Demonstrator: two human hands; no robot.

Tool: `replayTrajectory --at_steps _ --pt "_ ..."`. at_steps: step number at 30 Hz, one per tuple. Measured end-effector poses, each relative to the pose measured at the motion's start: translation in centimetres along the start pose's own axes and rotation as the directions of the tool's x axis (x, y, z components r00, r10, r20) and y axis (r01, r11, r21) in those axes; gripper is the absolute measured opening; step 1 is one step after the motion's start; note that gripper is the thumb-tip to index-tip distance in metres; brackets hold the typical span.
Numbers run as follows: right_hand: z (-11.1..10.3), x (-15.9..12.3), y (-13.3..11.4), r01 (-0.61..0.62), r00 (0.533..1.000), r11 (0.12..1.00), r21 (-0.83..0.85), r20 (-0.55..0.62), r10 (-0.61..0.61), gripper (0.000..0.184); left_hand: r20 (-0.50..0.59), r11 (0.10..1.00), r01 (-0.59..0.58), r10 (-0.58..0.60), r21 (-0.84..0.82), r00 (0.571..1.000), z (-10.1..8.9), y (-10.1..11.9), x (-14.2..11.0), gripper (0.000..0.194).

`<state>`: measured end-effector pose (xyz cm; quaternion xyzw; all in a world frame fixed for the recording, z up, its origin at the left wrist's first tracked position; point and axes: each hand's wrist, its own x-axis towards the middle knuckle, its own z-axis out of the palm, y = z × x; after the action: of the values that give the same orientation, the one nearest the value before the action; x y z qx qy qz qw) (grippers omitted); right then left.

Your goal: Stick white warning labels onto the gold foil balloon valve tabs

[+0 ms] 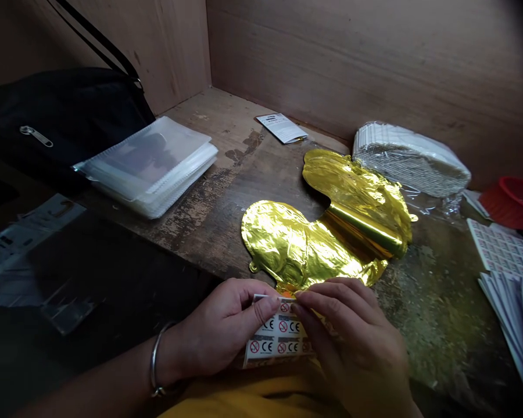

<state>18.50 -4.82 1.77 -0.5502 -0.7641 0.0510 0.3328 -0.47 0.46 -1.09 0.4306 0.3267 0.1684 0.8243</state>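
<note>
My left hand (222, 328) grips a sheet of CE-marked stickers (279, 342) by its upper left edge, thumb on top. At the sheet's top edge, my right hand (353, 337) pinches with thumb and forefinger; whether a sticker is between the fingertips is too small to tell. Just beyond both hands lies a shiny gold foil balloon (296, 244), flat and partly folded over on the table. Its near edge comes close to the sheet. The right part of the sheet is hidden behind my right hand.
A stack of clear plastic sleeves (157, 168) lies at left beside a black bag (70, 122). Near the back wall are a printed card packet (281, 128) and a plastic-wrapped white bundle (409, 157). More sticker sheets (505, 249), folded papers (514, 313) and a red basket (512, 200) sit at right.
</note>
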Motion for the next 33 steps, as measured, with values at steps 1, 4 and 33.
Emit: replayTrajectory --at_steps 1,4,33 --pt "0.0 -0.1 0.0 0.017 1.000 1.000 -0.014 -0.011 -0.017 0.020 -0.002 1.000 0.002 -0.002 -0.025 1.000 0.0 -0.2 0.0 0.037" --pt "-0.1 -0.5 0.3 0.092 0.996 0.993 -0.076 -0.009 -0.093 0.025 -0.003 0.996 -0.007 0.007 -0.083 1.000 0.1 -0.5 0.1 0.039" --pt "0.6 1.7 4.2 -0.655 0.752 0.700 0.284 0.331 0.570 0.015 0.432 -0.110 -0.462 0.590 0.880 0.683 -2.0 -3.8 1.6 0.012"
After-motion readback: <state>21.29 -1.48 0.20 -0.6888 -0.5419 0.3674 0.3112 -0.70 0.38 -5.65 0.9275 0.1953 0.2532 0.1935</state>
